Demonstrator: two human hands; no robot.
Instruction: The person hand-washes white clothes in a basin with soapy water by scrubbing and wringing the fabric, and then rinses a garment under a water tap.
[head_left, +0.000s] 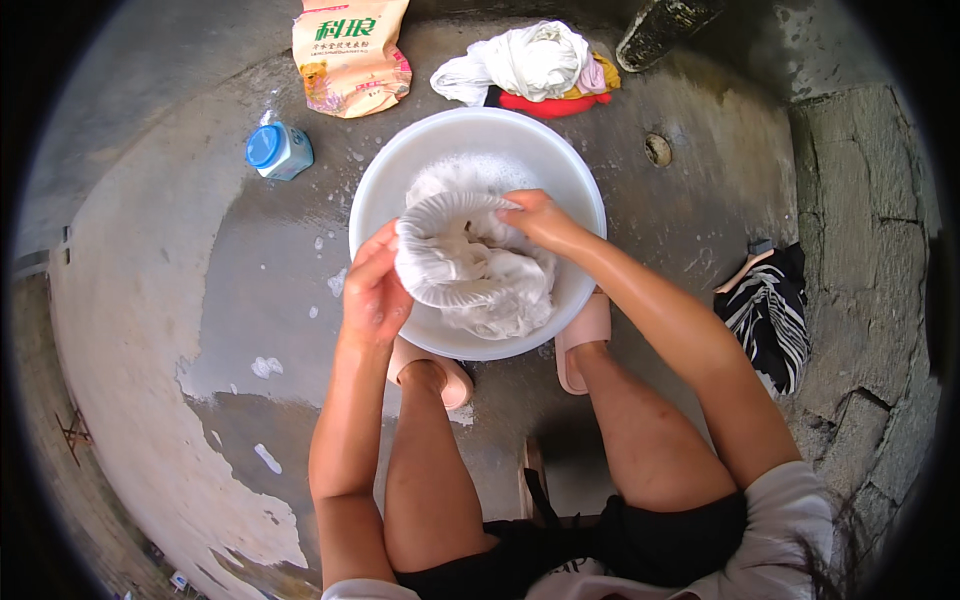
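A white garment with a gathered elastic waistband (480, 262) is held spread over a white plastic basin (586, 225). My left hand (377, 283) grips the left edge of the band, palm partly turned up. At the upper right of the band, my right hand (544, 219) pinches it between thumb and fingers. The lower part of the cloth hangs bunched in the basin. Soap suds (499, 171) lie in the basin behind the garment. The basin rests on a wet concrete floor, between and just beyond my feet.
Beyond the basin are a detergent bag (351, 67) and a pile of white, red and yellow cloth (532, 64). A blue-lidded tub (281, 150) stands left. On the right lie a black-and-white striped cloth (769, 322) and a brush (746, 270), near a drain hole (658, 150).
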